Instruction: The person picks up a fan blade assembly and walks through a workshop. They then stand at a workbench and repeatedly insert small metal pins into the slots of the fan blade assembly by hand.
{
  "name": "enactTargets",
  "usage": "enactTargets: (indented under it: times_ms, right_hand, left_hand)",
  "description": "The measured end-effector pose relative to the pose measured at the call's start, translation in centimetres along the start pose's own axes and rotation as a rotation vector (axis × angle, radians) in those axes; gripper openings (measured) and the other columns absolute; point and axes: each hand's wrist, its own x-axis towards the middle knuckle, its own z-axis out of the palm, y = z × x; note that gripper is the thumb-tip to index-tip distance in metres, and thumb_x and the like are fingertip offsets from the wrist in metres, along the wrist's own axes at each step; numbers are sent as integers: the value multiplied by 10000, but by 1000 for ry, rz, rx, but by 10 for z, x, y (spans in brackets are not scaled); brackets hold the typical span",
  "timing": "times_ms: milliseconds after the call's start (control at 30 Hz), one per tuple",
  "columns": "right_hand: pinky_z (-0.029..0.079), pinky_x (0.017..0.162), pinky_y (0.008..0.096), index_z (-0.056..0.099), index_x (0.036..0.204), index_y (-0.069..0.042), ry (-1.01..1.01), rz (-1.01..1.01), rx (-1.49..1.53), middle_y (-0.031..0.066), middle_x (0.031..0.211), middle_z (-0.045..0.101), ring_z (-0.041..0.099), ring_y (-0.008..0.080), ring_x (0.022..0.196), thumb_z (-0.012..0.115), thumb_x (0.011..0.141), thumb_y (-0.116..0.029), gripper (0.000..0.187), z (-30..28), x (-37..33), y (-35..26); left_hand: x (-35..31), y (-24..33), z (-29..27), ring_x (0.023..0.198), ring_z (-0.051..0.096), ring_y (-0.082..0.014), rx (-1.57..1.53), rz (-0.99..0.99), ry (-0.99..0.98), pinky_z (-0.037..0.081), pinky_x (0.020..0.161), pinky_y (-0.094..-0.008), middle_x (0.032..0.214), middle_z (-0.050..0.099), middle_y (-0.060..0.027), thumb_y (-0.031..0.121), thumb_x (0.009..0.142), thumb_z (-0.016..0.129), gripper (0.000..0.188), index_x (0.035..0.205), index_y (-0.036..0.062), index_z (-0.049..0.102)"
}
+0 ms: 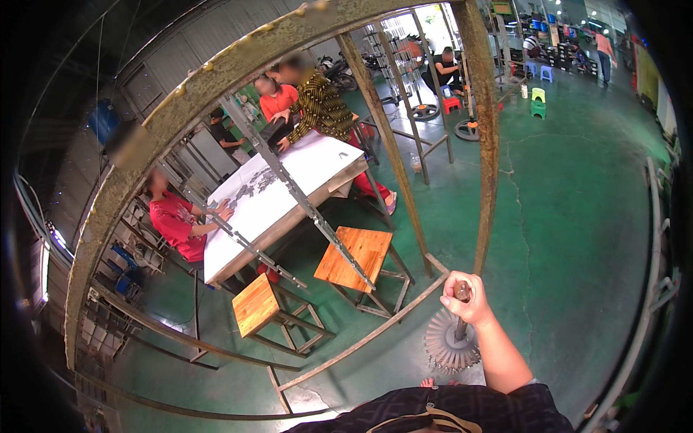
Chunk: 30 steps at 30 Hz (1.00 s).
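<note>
Head view shows the right hand point(468, 297) clenched around the top of a dark upright rod point(460, 321). Directly below the grip, a round finned disc point(449, 348) sits on the rod above the green floor point(577, 238). Just left of the grip runs a rusty metal frame point(485, 144).

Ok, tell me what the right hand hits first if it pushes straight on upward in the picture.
Probably the rusty frame post: the right hand, gripping a rod, sits just below its foot. Depth is unclear, so it might pass beside it.

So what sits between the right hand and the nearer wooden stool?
In the head view, a slanted bar of the rusty metal frame crosses between the right hand and the nearer wooden stool; otherwise green floor.
</note>
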Motion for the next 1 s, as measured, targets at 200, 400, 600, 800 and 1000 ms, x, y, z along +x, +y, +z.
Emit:
enactTargets:
  times_ms: [200, 400, 600, 800, 1000]
  right_hand:
    - [317, 467, 203, 454, 622, -45, 12, 1, 40, -9, 562, 484, 405, 40, 509, 645, 620, -91, 197, -10, -6, 0]
    - [310, 466, 212, 462, 621, -43, 16, -42, -27, -5, 561, 472, 411, 57, 504, 639, 613, -130, 197, -16, -11, -4]
    - [323, 466, 214, 461, 620, -48, 101, -28, -40, 6, 568, 486, 426, 66, 501, 629, 614, -203, 229, -31, -20, 3]
    - [311, 440, 209, 410, 632, -51, 177, -46, -47, 25, 538, 471, 406, 71, 471, 615, 627, -217, 264, -29, -21, 4]
    - [290, 420, 206, 394, 632, -45, 188, -67, -22, 34, 520, 453, 385, 70, 443, 609, 626, -197, 263, -15, -19, 4]
  left_hand:
    - [-14, -15, 3, 700, 635, -220, -30, 145, -98, 494, 661, -329, 789, 668, -104, 169, 705, 605, 195, 863, 90, 687]
    - [-65, 17, -99, 665, 634, -175, -69, -1, 590, 501, 644, -313, 722, 669, -81, 46, 645, 615, 137, 723, 113, 705]
    - [-226, 119, -252, 688, 637, -253, 37, 212, 1484, 498, 658, -342, 746, 651, -137, 119, 715, 643, 104, 762, 30, 669]
    - [-380, 199, -353, 618, 601, -171, 150, 501, 2281, 463, 596, -291, 697, 625, -114, 106, 768, 638, 119, 785, -12, 635]
    - [-482, 241, -434, 725, 625, -219, 297, 360, 2619, 476, 656, -324, 798, 652, -89, 354, 733, 685, 344, 895, 52, 654]
